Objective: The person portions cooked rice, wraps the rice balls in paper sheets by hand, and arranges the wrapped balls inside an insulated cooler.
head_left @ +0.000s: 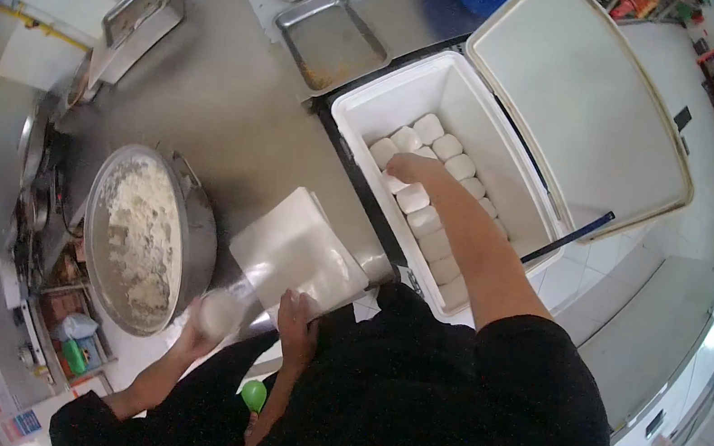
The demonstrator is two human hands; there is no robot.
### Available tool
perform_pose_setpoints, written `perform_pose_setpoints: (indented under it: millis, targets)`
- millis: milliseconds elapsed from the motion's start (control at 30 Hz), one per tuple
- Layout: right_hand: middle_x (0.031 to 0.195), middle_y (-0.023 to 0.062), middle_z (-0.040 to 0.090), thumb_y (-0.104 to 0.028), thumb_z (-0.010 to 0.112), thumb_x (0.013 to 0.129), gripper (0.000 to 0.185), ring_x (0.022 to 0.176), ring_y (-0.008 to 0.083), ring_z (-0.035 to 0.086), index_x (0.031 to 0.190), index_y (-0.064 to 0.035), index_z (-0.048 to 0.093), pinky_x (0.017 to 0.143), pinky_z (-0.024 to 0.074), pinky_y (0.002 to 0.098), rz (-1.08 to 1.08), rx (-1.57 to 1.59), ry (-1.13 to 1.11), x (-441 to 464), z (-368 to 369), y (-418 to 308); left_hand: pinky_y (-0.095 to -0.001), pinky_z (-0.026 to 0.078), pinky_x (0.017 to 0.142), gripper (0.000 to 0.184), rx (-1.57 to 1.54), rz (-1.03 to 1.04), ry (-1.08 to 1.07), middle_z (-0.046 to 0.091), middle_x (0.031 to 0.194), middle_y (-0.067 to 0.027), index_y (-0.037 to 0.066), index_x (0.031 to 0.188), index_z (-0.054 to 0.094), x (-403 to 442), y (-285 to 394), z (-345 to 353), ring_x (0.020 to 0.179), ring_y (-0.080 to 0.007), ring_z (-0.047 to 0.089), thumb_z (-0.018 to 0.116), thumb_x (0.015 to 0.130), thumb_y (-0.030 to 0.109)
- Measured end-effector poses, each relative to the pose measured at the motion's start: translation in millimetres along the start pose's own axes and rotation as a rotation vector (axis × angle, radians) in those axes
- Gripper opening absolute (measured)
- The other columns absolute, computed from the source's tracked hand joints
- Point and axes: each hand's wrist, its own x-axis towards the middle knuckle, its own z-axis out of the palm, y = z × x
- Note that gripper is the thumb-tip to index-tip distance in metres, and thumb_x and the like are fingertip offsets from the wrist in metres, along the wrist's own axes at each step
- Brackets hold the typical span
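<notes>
My right hand (412, 170) reaches into a white cooler box (359, 109), its fingers curled down over a white dough piece (394, 183). Rounded white dough pieces (450, 148) lie packed in rows around it. My left hand (297, 328) is closed on the near edge of a stack of clear plastic bags (304, 243) at the counter's edge. To its left, another person's hand (193, 334) holds a round white dough ball (220, 313), partly behind clear plastic. Beyond that hand stands a large metal pot (201, 242) with white flour (140, 238) in it.
The cooler's lid (594, 92) stands open on the right, with a dark blue bar (569, 237) near its corner. Metal trays (332, 42) rest at the steel counter's (245, 107) far end. A green rounded object (253, 395) shows between the two bodies. A pale chest (657, 329) is at right.
</notes>
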Motion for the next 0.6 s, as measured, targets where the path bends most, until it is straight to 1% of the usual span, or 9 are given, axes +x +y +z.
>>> perform_pose_setpoints:
  millis: [67, 100, 167, 233, 300, 367, 433, 567, 600]
  targets:
    - [0.134, 0.0193, 0.065, -0.03, 0.055, 0.104, 0.038, 0.125, 0.0374, 0.06, 0.128, -0.0025, 0.067, 0.107, 0.0468, 0.047, -0.179, 0.0, 0.27, 9, 26, 18, -0.0567, 0.031, 0.121, 0.059, -0.098, -0.054, 0.039, 0.038, 0.158, -0.0314, 0.005, 0.15, 0.048, -7, -13, 7, 0.147, -0.0507, 0.036, 0.068, 0.096, 0.02]
    - [0.134, 0.02, 0.065, -0.029, 0.055, 0.104, 0.038, 0.125, 0.0378, 0.059, 0.128, -0.0015, 0.067, 0.108, 0.0463, 0.0465, -0.281, 0.016, 0.401, -5, 3, -34, -0.0544, 0.034, 0.12, 0.049, -0.165, -0.01, 0.159, 0.049, 0.151, -0.0292, 0.004, 0.145, 0.053, -9, -13, 10, 0.143, -0.0486, 0.042, 0.064, 0.1, 0.018]
    - [0.12, 0.0205, 0.067, -0.017, 0.062, 0.101, 0.025, 0.115, 0.036, 0.062, 0.118, 0.0001, 0.066, 0.101, 0.0486, 0.043, -0.119, 0.315, 0.945, -56, -44, -98, -0.0533, 0.037, 0.117, 0.045, -0.148, -0.014, 0.148, 0.051, 0.148, -0.0284, 0.003, 0.139, 0.056, -8, -14, 2, 0.141, -0.0472, 0.046, 0.066, 0.096, 0.014]
    - [0.108, 0.0178, 0.07, -0.019, 0.061, 0.1, 0.019, 0.104, 0.0367, 0.065, 0.109, -0.0043, 0.068, 0.094, 0.0493, 0.0469, -0.191, 0.507, 1.062, -117, -83, -159, -0.0522, 0.041, 0.114, 0.042, -0.143, -0.015, 0.133, 0.054, 0.145, -0.0276, 0.001, 0.134, 0.059, -4, -7, -8, 0.138, -0.0458, 0.049, 0.068, 0.093, 0.009]
    - [0.102, 0.0128, 0.069, -0.009, 0.064, 0.097, 0.013, 0.092, 0.0286, 0.066, 0.108, -0.0028, 0.066, 0.084, 0.052, 0.0374, -0.215, 0.462, 0.837, -169, -67, -207, -0.0515, 0.044, 0.111, 0.038, -0.128, -0.014, 0.103, 0.057, 0.142, -0.0265, 0.0, 0.128, 0.062, -5, -8, -14, 0.135, -0.0444, 0.052, 0.07, 0.091, 0.007]
    - [0.1, 0.0121, 0.07, -0.019, 0.071, 0.093, 0.021, 0.094, 0.0305, 0.067, 0.106, -0.0039, 0.068, 0.091, 0.0503, 0.0447, -0.482, 0.449, 0.378, -200, -36, -233, -0.0516, 0.046, 0.109, 0.032, -0.09, -0.042, 0.073, 0.061, 0.138, -0.0246, 0.0, 0.121, 0.064, -6, -20, -7, 0.132, -0.0431, 0.055, 0.071, 0.09, 0.007]
    - [0.114, 0.0158, 0.069, -0.027, 0.076, 0.088, 0.036, 0.109, 0.0331, 0.065, 0.115, -0.0043, 0.066, 0.098, 0.0485, 0.0488, -0.548, 0.309, 0.104, -215, -1, -254, -0.052, 0.049, 0.103, 0.027, -0.091, -0.063, 0.167, 0.066, 0.129, -0.0238, 0.0, 0.113, 0.067, 1, -18, -9, 0.12, -0.0428, 0.062, 0.073, 0.088, 0.009]
    - [0.139, 0.0258, 0.056, -0.027, 0.072, 0.088, 0.048, 0.133, 0.0415, 0.051, 0.126, 0.0005, 0.06, 0.104, 0.0474, 0.0505, -0.573, -0.109, 0.008, -218, 46, -271, -0.0509, 0.051, 0.096, 0.023, -0.113, -0.042, 0.218, 0.069, 0.119, -0.0223, 0.0, 0.106, 0.067, 19, -8, -31, 0.108, -0.0424, 0.065, 0.074, 0.087, 0.01]
    - [0.135, 0.0244, 0.056, -0.03, 0.071, 0.089, 0.046, 0.131, 0.0408, 0.052, 0.122, 0.0002, 0.061, 0.103, 0.0471, 0.0515, -0.6, -0.174, 0.074, -214, 57, -268, -0.0504, 0.051, 0.094, 0.022, -0.153, -0.018, 0.234, 0.069, 0.117, -0.0213, 0.001, 0.105, 0.067, 18, -19, -23, 0.105, -0.042, 0.065, 0.074, 0.087, 0.011]
